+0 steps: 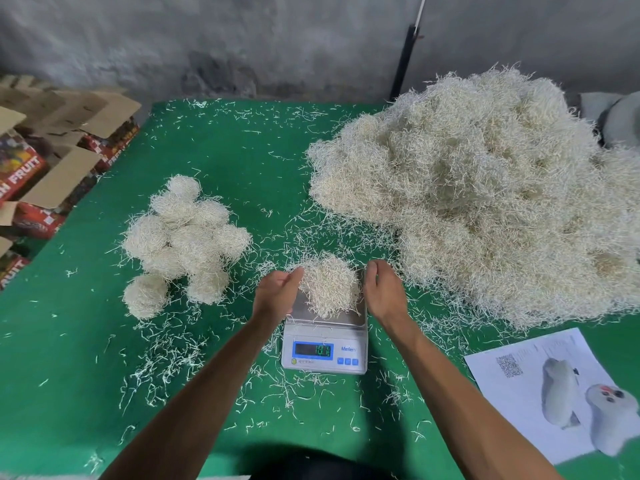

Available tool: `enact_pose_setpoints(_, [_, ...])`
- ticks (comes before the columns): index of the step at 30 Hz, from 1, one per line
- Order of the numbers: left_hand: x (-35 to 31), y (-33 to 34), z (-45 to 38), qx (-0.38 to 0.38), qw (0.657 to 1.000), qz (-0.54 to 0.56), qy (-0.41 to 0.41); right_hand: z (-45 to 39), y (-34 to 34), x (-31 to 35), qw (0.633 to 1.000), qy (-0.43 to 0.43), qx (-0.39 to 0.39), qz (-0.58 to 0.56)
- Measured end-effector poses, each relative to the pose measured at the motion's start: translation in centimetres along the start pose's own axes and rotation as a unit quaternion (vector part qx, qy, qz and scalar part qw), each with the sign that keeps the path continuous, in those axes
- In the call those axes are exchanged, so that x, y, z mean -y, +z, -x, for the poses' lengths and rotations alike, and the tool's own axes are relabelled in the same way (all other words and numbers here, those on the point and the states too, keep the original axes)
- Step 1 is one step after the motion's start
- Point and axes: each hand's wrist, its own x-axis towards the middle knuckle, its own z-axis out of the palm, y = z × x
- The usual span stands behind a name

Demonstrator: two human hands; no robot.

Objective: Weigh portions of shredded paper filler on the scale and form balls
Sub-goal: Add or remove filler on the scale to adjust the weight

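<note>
A green felt-like table (214, 150) fills the view, littered with loose pale strands. On its right side rises one large, shaggy heap of shredded paper filler (485, 202), cream-coloured and wiry. At the left edge sit several open cardboard boxes (52, 157) with red printed sides; "FRUIT" can be read on them. Left of centre lies a cluster of about ten formed balls (183, 237), round and fuzzy, touching one another. At the lower right lies one white printed sheet (519, 386) bearing a QR code and pictures of white objects. In the middle stands one white digital scale (323, 355) with a metal platform, a blue-framed display whose digits are too blurred to read, and the brand "Meilen". On the platform rests one loose portion of filler (329, 289). The left hand (277, 292) touches the portion's left side, fingers loosely curled against it; the right hand (384, 292) is just beside its right edge, fingers bent and relaxed, gripping nothing.
</note>
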Motion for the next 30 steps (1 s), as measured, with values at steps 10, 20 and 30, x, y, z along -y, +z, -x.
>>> enact_pose_setpoints(10, [0.3,-0.1,-0.3,-0.010,1.000,-0.001,-0.007,0.3,0.3,-0.1,0.999,-0.028,-0.011,0.026])
enact_pose_setpoints(20, [0.3,-0.3,-1.4,-0.056,0.997,0.026,-0.046,0.1,3.2,2.8,0.950,-0.160,0.161,0.212])
enact_pose_setpoints(30, [1.0,-5.4,-2.5,0.097,0.970,0.210,-0.076,1.3,6.6,8.2,0.937,-0.262,0.227,0.048])
